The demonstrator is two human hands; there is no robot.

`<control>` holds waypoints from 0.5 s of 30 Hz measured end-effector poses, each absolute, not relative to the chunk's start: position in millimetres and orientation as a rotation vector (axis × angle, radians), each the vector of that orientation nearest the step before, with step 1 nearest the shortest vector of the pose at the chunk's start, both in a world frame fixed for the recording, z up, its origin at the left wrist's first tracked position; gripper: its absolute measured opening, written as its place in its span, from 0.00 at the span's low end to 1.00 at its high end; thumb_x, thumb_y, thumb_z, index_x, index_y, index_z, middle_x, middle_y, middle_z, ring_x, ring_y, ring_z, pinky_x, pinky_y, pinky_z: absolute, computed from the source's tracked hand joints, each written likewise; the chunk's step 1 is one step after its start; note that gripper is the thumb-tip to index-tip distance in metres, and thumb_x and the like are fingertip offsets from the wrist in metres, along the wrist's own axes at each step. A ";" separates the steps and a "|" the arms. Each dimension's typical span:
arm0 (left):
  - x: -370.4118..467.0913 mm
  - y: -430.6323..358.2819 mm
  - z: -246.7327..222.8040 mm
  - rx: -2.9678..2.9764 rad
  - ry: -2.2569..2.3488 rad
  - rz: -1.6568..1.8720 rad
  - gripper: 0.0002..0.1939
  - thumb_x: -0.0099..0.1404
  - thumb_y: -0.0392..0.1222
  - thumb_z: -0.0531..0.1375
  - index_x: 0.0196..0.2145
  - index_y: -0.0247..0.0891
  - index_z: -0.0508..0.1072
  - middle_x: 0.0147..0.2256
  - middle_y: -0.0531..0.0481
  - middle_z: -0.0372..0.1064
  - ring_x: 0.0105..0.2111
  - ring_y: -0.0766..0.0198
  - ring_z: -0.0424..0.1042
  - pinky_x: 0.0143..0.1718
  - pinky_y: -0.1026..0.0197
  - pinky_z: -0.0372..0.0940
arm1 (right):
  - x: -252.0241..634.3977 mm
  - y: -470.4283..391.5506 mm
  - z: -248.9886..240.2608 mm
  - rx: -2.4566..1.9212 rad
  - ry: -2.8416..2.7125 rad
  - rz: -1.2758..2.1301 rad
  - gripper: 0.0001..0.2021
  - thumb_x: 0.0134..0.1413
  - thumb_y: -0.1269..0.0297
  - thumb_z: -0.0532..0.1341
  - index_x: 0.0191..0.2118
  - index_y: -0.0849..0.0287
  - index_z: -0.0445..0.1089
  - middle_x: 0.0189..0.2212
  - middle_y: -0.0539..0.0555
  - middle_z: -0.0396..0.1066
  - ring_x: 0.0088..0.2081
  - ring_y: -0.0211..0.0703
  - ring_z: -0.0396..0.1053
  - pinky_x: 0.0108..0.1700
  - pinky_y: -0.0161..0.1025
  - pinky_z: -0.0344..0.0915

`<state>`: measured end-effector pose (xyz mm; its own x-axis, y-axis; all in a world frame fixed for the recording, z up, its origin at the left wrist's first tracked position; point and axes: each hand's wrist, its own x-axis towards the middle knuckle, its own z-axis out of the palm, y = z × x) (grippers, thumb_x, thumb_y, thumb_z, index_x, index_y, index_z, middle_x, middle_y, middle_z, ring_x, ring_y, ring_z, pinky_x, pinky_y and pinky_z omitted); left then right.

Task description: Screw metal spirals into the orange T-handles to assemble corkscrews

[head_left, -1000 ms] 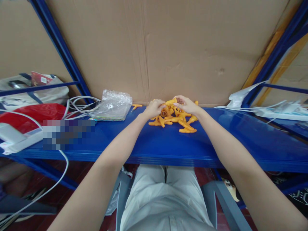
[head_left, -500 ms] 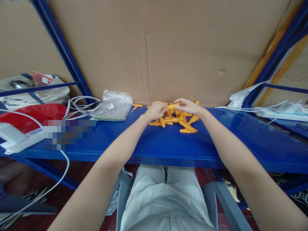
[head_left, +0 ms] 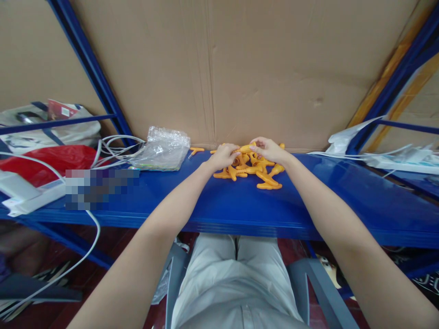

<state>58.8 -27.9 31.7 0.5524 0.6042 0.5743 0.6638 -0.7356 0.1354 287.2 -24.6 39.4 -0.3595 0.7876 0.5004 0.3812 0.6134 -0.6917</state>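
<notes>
Several orange-yellow T-shaped plastic pieces (head_left: 252, 169) lie in a loose pile near the back of the blue table (head_left: 240, 205). Above the pile, one orange piece (head_left: 246, 149) is held between both hands. My left hand (head_left: 224, 155) grips its left end with bent fingers. My right hand (head_left: 268, 149) pinches its right end between thumb and fingers. A separate orange handle with a metal spiral (head_left: 196, 150) lies to the left of the pile, against the cardboard.
A clear plastic package (head_left: 164, 148), white cables (head_left: 118, 146), a red bag (head_left: 65, 162) and a white power strip (head_left: 30, 196) are at the left. White plastic wrapping (head_left: 341, 137) lies at the right. Cardboard (head_left: 274, 68) stands behind the table.
Fingers of my right hand have shifted slightly on the held orange piece, which is still between both hands. The view has moved very little.
</notes>
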 end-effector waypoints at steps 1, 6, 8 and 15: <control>58.3 -26.5 31.3 -2.717 -1.096 -0.974 0.13 0.69 0.42 0.56 0.36 0.37 0.79 0.35 0.44 0.78 0.39 0.56 0.75 0.43 0.58 0.65 | 287.5 -24.3 39.5 -0.912 -1.978 0.573 0.19 0.52 0.46 0.69 0.39 0.55 0.70 0.32 0.51 0.71 0.35 0.43 0.69 0.40 0.43 0.71; 56.9 -24.3 31.8 -2.869 -1.158 -1.128 0.13 0.65 0.46 0.58 0.32 0.35 0.78 0.29 0.50 0.75 0.31 0.60 0.70 0.36 0.61 0.62 | 290.3 -24.6 41.0 -0.887 -2.029 0.523 0.17 0.51 0.50 0.69 0.41 0.53 0.69 0.34 0.52 0.71 0.37 0.45 0.69 0.45 0.47 0.71; 57.2 -24.2 32.9 -2.936 -1.181 -1.179 0.13 0.64 0.47 0.59 0.31 0.35 0.77 0.26 0.52 0.72 0.29 0.63 0.68 0.33 0.62 0.60 | 292.3 -25.6 42.4 -0.873 -2.047 0.516 0.17 0.51 0.51 0.69 0.42 0.53 0.69 0.35 0.52 0.71 0.38 0.46 0.69 0.46 0.47 0.71; 59.9 -26.7 35.6 -3.151 -1.259 -1.387 0.12 0.63 0.46 0.63 0.28 0.33 0.77 0.24 0.54 0.69 0.25 0.67 0.64 0.30 0.64 0.59 | 297.6 -32.1 49.0 -0.866 -2.066 0.507 0.14 0.49 0.60 0.68 0.42 0.53 0.69 0.39 0.53 0.73 0.38 0.45 0.71 0.47 0.48 0.73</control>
<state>59.9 -26.7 35.6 0.5132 0.7400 0.4348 0.3614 -0.6458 0.6726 297.6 -32.1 49.0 -0.4278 0.7294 0.5338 0.3992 0.6824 -0.6124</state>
